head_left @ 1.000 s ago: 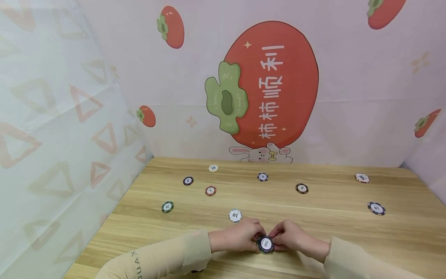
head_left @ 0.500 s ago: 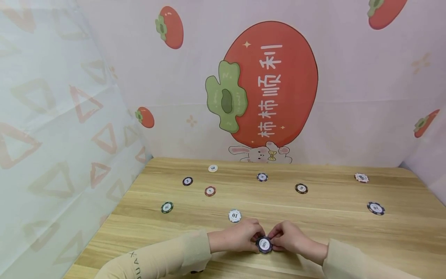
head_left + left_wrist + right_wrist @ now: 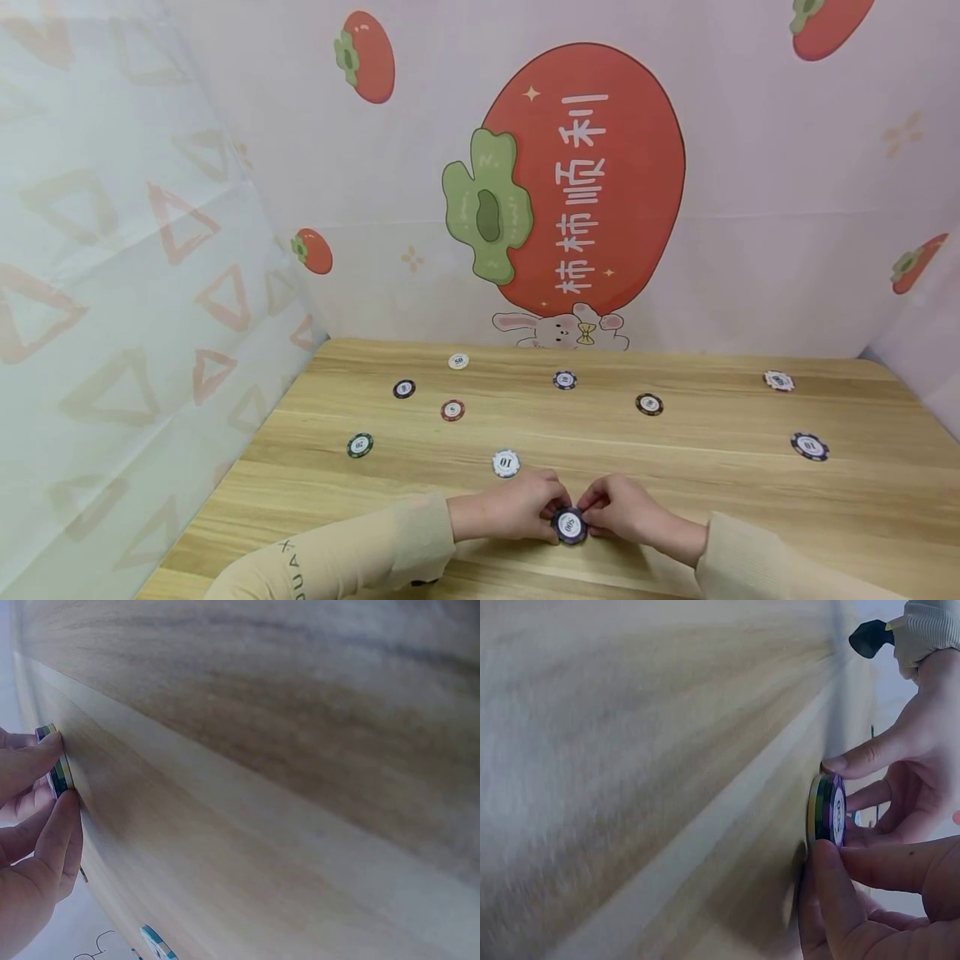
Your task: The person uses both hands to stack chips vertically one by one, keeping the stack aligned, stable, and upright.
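A small stack of poker chips (image 3: 569, 526) sits on the wooden table near its front, topped by a dark purple chip marked 500. Yellowish, green and purple edges show on the stack (image 3: 827, 811) in the right wrist view. From the left, my left hand (image 3: 517, 507) holds the stack's rim between thumb and fingers. My right hand (image 3: 630, 512) pinches the opposite side. Both thumbs touch the rim in the right wrist view, where the hands face each other across the stack (image 3: 60, 769), which the left wrist view shows edge-on, partly behind fingers.
A light blue-edged 10 chip (image 3: 506, 463) lies just beyond the left hand. Farther off are a green chip (image 3: 360, 445), a red chip (image 3: 452, 410), a black chip (image 3: 649, 405), a dark 10 chip (image 3: 810, 447) and others. A printed cloth (image 3: 375, 292) hangs behind the table.
The top 500 chip has turned slightly and now lies more evenly over the chips beneath, whose green edge showed earlier. Both hands stay at the stack, with the right fingers shifted slightly.
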### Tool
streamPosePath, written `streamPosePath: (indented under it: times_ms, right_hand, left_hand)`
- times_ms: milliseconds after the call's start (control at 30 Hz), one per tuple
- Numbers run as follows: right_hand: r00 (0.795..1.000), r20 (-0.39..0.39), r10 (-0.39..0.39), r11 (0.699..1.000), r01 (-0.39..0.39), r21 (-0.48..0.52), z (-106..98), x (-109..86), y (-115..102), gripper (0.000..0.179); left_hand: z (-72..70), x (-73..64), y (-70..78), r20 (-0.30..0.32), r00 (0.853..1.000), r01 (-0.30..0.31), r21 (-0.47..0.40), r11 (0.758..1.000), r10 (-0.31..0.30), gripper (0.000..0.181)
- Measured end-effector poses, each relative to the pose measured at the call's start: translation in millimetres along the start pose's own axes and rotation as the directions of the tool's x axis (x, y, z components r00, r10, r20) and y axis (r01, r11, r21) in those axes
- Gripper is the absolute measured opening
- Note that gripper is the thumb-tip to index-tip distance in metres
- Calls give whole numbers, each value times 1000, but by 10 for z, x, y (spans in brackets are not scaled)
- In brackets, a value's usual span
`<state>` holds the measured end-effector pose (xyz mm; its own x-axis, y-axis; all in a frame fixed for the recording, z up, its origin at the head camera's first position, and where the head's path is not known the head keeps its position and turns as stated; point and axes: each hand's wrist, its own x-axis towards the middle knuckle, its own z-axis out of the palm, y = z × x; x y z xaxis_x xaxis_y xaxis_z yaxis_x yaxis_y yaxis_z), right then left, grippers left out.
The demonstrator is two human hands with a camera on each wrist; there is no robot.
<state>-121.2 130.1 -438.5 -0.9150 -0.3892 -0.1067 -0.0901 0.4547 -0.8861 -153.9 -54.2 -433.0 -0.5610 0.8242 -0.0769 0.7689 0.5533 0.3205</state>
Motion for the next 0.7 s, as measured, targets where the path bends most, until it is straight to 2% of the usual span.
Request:
streamPosePath:
  times_ms: [67, 167, 333, 433, 500, 567, 700]
  right_hand:
    - [997, -3, -82, 991, 82, -107, -32, 16, 16, 5]
    - [979, 1, -206, 939, 198, -281, -95, 54, 30, 5]
    - [936, 3, -353, 819, 311, -483, -229, 130, 40, 9]
    - [904, 11, -427, 726, 350, -592, -313, 164, 56, 12]
    - [890, 27, -456, 669, 363, -648, -367, 177, 73, 14]
    - [883, 44, -467, 624, 364, -692, -417, 189, 94, 15]
    - [887, 77, -456, 575, 359, -735, -514, 225, 156, 18]
  left_hand:
    - [-5, 0, 4, -4, 1000, 0, 1, 1000, 0, 34]
    - [-10, -2, 11, -9, 1000, 1, 3, 1000, -1, 34]
    - [-12, -1, 19, -5, 1000, 12, 0, 1000, -12, 34]
    - [-14, 1, 17, 4, 1000, 18, -3, 1000, -18, 35]
    - [-13, 1, 16, 10, 1000, 20, -7, 1000, -20, 35]
    - [-10, 0, 16, 13, 1000, 23, -13, 1000, -23, 35]
    - [2, 2, 16, 11, 1000, 26, -18, 999, -26, 35]
